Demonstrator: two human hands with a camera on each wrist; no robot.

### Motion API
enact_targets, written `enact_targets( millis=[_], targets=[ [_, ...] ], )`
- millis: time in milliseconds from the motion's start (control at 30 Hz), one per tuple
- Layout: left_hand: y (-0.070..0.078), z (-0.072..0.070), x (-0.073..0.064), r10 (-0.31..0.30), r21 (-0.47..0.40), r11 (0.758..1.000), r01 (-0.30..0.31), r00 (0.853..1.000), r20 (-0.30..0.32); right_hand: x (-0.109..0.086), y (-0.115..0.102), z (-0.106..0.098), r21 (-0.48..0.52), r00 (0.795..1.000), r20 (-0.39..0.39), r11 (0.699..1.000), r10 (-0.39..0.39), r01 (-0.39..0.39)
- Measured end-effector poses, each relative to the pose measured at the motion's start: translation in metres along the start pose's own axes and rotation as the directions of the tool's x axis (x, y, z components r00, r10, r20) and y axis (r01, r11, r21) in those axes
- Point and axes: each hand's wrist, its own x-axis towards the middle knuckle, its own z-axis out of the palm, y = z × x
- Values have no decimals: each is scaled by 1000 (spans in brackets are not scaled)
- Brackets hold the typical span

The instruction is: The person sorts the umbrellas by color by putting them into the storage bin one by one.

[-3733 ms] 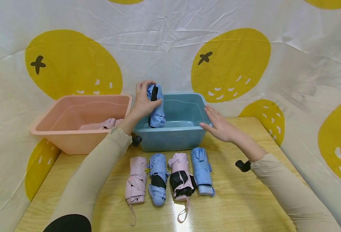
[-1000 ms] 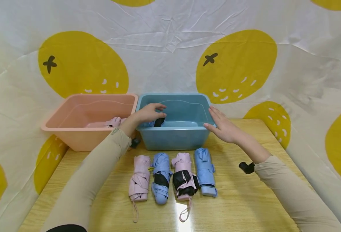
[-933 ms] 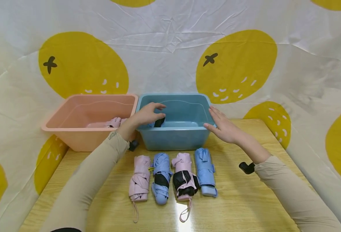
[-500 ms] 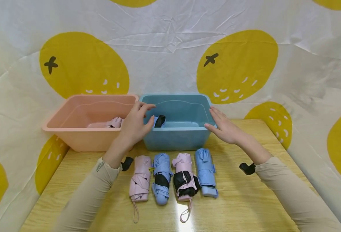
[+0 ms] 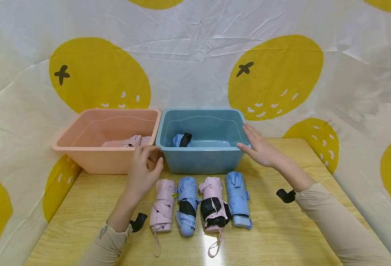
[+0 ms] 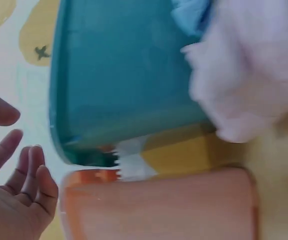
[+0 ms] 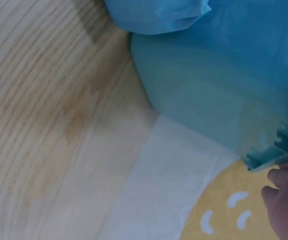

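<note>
My left hand (image 5: 143,171) hovers before the gap between the pink bin (image 5: 102,160) and the blue bin (image 5: 203,160), thumb and fingers spread, nothing between them. Just to its right on the table lies a folded pink umbrella (image 5: 163,205). My right hand (image 5: 260,147) rests on the blue bin's right rim, fingers straight; in the right wrist view its fingers (image 7: 279,177) lie at that rim. Beside the pink umbrella come a blue umbrella with a black patch (image 5: 187,207), a pink-and-black umbrella (image 5: 213,205) and a blue umbrella (image 5: 238,199).
Inside the blue bin's left end is a blue umbrella with a black band (image 5: 183,140). Pink umbrellas (image 5: 133,141) lie in the pink bin, partly hidden by its front wall. Behind the wooden table (image 5: 268,229) hangs a white cloth with yellow fruit prints (image 5: 195,74).
My left hand lowered a blue umbrella into the blue bin and let it go, then drew back towards me to above the front of the table. The right hand stayed at the rim.
</note>
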Motion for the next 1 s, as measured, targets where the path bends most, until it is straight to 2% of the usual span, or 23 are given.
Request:
enact_targets(
  millis=[100,167,267,367,467,533,633,733,833,1000],
  targets=[
    [-5,2,-16,-70,55,996,66,994,81,-1,-1,-1,-1,1000,-7,1000,0,0],
    [-8,3,-26,-132,112,987,114,978,161,-1,-1,-2,-2,1000,-10,1000,0,0],
    [-13,5,-39,-208,206,967,153,938,277,-2,-1,-3,-3,1000,-14,1000,-1,1],
    [-19,8,-48,-224,255,957,134,905,363,-2,-1,-3,1,1000,-20,1000,-3,3],
    [-24,10,-55,-223,289,952,101,877,426,-1,-1,-3,1,1000,-28,1000,-8,8],
    [-26,11,-58,-239,313,945,93,851,468,-1,-1,-3,-3,1000,-29,1000,-8,8],
    [-28,11,-61,-285,334,935,114,803,523,-1,0,-3,-10,1000,-22,1000,-6,6],
    [-30,12,-62,-321,332,931,148,764,560,-1,1,-3,-16,1000,-13,1000,-2,2],
    [-33,14,-61,-336,311,933,180,745,577,0,2,-2,-20,1000,-8,1000,-2,2],
    [-38,18,-61,-332,224,943,246,732,594,1,1,0,-15,1000,-4,1000,-4,4]
  ],
)
